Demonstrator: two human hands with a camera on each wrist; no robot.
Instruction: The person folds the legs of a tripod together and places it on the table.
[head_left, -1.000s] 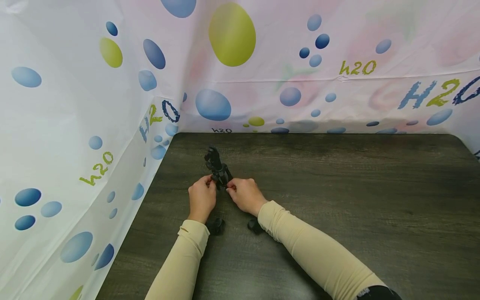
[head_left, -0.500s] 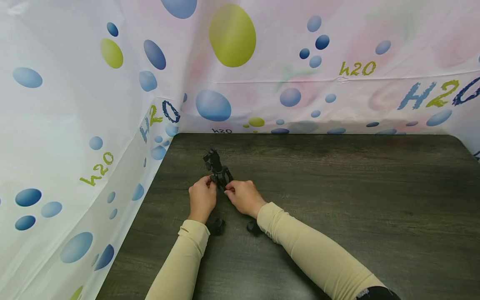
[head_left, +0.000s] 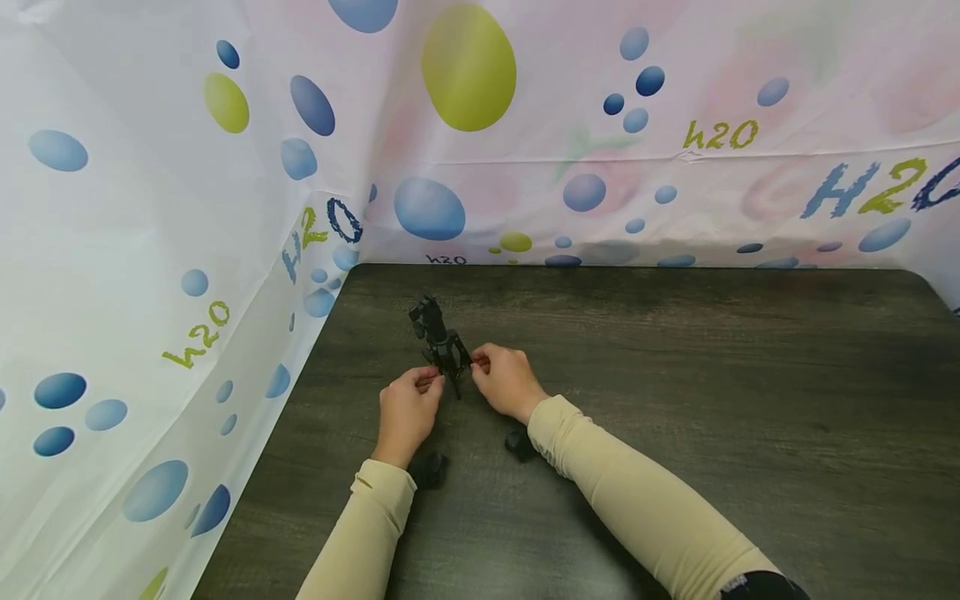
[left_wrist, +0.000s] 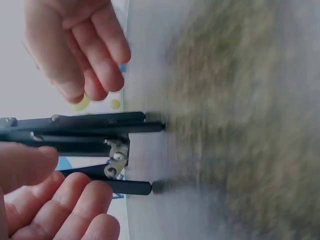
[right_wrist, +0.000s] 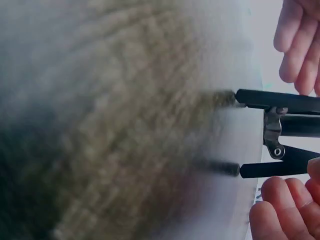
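Note:
A small black tripod (head_left: 435, 333) is upright but tilted between the two hands in the head view, its dark head uppermost and its legs towards the table. My left hand (head_left: 408, 408) pinches a leg at the tripod's left; in the left wrist view its thumb lies along the black legs (left_wrist: 132, 187), with the fingers curled beneath. On the other side my right hand (head_left: 510, 379) pinches the right leg, thumb and fingertips at it in the right wrist view, where the tripod leg (right_wrist: 270, 170) stands out from the centre column. A metal hinge (right_wrist: 272, 132) shows between the legs.
Two small black objects lie on the dark wood-grain table (head_left: 675, 400): one black object (head_left: 430, 471) beside the left wrist, another black object (head_left: 519, 446) under the right. A patterned white curtain (head_left: 225, 208) borders the table at the left and back.
My right hand has shifted right and slightly away, and the right leg now spreads out from the column. My left hand has come a little nearer and to the right.

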